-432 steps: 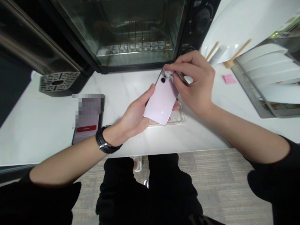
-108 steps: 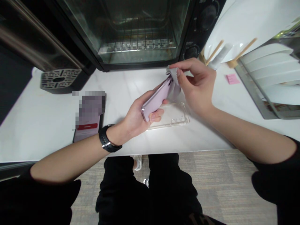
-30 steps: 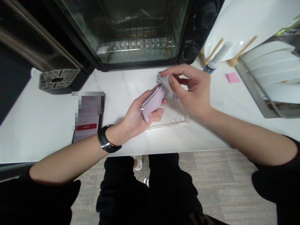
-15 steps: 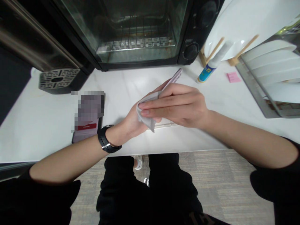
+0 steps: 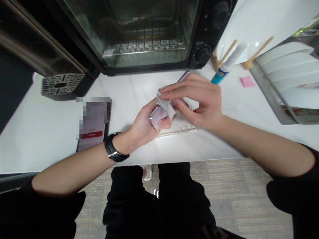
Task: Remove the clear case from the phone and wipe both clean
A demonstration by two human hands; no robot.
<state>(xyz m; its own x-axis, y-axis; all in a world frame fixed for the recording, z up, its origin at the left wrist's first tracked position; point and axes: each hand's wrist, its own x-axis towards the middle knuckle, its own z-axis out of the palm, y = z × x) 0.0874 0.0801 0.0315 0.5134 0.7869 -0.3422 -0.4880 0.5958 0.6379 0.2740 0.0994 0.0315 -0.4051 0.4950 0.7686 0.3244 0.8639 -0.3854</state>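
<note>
Held over the counter, a lilac phone (image 5: 158,118) lies in my left hand (image 5: 143,124), whose fingers wrap its lower end. My right hand (image 5: 206,103) pinches a thin white wipe (image 5: 164,101) and presses it against the phone's surface. The wipe and my right fingers hide the phone's middle; its far corner shows beyond my right hand. Beneath both hands a clear phone case (image 5: 181,132) rests on the white counter, partly covered from view.
Another phone (image 5: 93,144) lies left on the white counter (image 5: 139,156), its screen partly pixelated. A toaster oven (image 5: 149,69) stands behind, with a drip-tray machine (image 5: 63,84) to its left. Rightward are a spray bottle (image 5: 220,75), pink sticky notes (image 5: 247,81) and a dish rack (image 5: 269,94).
My right hand has slid the wipe away from my left wrist, up along the phone. The phone's lower end is now uncovered, and more of the clear case shows.
</note>
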